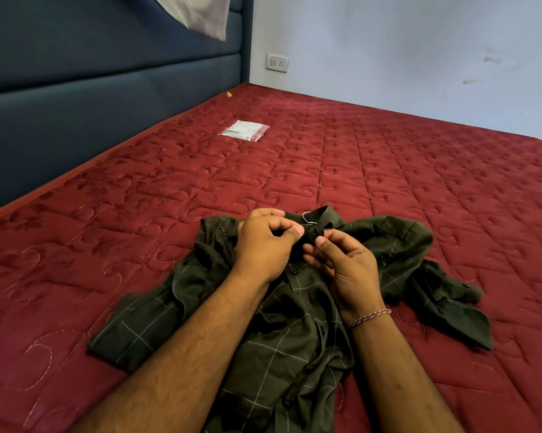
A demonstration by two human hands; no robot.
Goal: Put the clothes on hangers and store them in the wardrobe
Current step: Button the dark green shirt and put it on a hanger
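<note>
nearby | packet (pixel 244 130) on mattress (pixel 388 170) | socket (pixel 277 62) on wall (pixel 419 42)

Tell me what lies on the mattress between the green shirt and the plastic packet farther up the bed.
Nothing: in the head view, only bare red quilted mattress runs from the green shirt up to the plastic packet.

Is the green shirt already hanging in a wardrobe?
No, the shirt lies spread on the red bed while both hands pinch its collar.
</note>
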